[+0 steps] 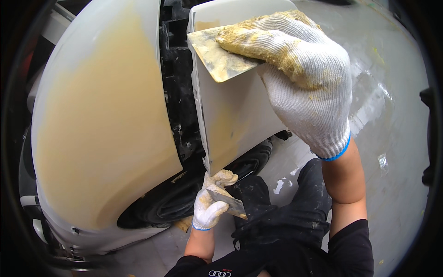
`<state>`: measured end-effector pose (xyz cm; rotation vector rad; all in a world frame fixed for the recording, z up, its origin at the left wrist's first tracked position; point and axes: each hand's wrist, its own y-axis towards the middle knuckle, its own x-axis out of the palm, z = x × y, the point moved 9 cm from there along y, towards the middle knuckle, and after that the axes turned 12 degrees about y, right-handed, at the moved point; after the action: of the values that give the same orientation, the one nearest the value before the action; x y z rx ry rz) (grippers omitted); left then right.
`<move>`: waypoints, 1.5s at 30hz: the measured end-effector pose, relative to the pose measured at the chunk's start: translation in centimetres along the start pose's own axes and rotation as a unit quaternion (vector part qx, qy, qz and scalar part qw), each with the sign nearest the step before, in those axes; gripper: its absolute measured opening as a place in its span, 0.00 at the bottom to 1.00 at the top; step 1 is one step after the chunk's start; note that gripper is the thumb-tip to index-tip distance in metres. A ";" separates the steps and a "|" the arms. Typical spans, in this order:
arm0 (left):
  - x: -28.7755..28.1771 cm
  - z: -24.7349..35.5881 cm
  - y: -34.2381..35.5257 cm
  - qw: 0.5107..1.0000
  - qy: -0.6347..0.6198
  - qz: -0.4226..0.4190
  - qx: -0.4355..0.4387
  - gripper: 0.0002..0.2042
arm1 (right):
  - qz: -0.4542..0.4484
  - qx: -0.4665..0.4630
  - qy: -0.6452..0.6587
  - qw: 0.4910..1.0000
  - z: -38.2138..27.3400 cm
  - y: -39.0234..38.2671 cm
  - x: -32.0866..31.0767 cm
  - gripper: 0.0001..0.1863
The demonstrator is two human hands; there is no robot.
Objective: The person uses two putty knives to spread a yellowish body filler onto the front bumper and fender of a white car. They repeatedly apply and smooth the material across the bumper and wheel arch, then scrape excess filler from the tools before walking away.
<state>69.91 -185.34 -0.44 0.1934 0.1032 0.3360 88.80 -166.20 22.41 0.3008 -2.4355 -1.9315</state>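
My right hand [304,69], in a white knit glove smeared with yellowish filler, is closed on a flat putty knife [221,57] whose blade carries filler. That blade lies over the upper left edge of a white car panel [226,106] with yellowish patches; whether it touches cannot be told. Lower down, my left hand [208,203], gloved too, grips a second, smaller putty knife [230,204] with some filler on it. The left fingers are beside the panel's lower corner; contact there is unclear.
Left stands a large curved white body panel [106,120] with a broad tan filler area. A dark gap [177,78] parts the two panels. Below is a black tyre [157,207]. The grey floor [387,152] bears pale scraps and stains. My dark-trousered legs [281,207] are close by.
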 end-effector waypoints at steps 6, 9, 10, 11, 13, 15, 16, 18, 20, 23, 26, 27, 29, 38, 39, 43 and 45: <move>0.3 -0.7 0.4 0.997 -0.031 0.015 -0.071 0.40 | 0.003 0.022 -0.003 1.000 -0.7 -1.2 0.2 0.18; 0.3 -0.4 0.6 0.999 -0.021 0.004 -0.045 0.37 | 0.006 0.014 0.000 1.000 -1.3 -1.9 0.4 0.18; 0.3 -0.4 0.6 0.999 -0.020 0.001 -0.034 0.33 | 0.009 0.014 -0.004 1.000 -1.4 -2.1 0.5 0.18; 0.1 -0.4 0.6 0.999 -0.023 -0.003 -0.023 0.25 | 0.011 0.015 -0.005 1.000 -1.5 -2.5 0.6 0.19; -0.1 -0.7 0.5 1.000 -0.025 -0.009 -0.015 0.17 | 0.014 0.017 -0.002 1.000 -1.6 -3.1 0.7 0.19; -0.3 -0.9 0.5 1.000 -0.015 -0.013 -0.007 0.17 | 0.015 0.016 -0.004 1.000 -1.6 -3.8 0.7 0.19; -0.4 -1.3 0.5 0.999 -0.033 -0.009 -0.021 0.17 | 0.014 0.013 -0.009 1.000 -1.6 -4.1 0.8 0.19; -0.3 -1.5 0.6 0.999 -0.048 -0.007 -0.023 0.18 | 0.011 0.016 -0.019 1.000 -1.6 -4.8 0.7 0.19; -0.1 -1.4 0.5 0.998 -0.057 -0.004 -0.026 0.21 | 0.005 0.024 -0.029 0.999 -1.8 -5.3 0.7 0.19; -0.2 -1.5 0.3 0.994 -0.082 0.041 -0.051 0.35 | 0.013 0.026 -0.044 0.999 -2.5 -6.1 0.7 0.20; -1.0 -1.2 0.0 0.990 -0.103 0.067 -0.065 0.41 | -0.008 0.053 -0.035 0.998 -2.9 -6.4 1.6 0.20; -1.3 -1.4 -0.1 0.989 -0.104 0.074 -0.075 0.42 | -0.011 0.058 -0.035 0.998 -3.0 -6.7 1.8 0.20; -1.3 -1.6 0.0 0.992 -0.092 0.034 -0.082 0.47 | -0.016 0.066 -0.031 0.997 -3.3 -7.1 2.0 0.20; -2.9 -3.2 -1.0 0.989 -0.091 0.058 -0.105 0.49 | -0.021 0.064 0.016 0.998 -4.0 -9.9 2.9 0.27; -2.8 -3.0 -0.9 0.990 -0.090 0.057 -0.097 0.49 | -0.030 0.080 0.017 0.996 -4.2 -10.4 3.1 0.27; -2.4 -2.2 -0.6 0.990 -0.087 0.064 -0.085 0.47 | -0.049 0.084 -0.006 0.995 -4.7 -12.1 4.1 0.27; -2.4 -1.9 -0.7 0.987 -0.100 0.089 -0.087 0.40 | -0.050 0.070 -0.005 0.996 -4.9 -12.9 4.6 0.25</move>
<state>67.66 -186.49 -2.34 0.0614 -0.1427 0.4994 86.76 -174.50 10.60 0.4248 -2.6170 -1.8035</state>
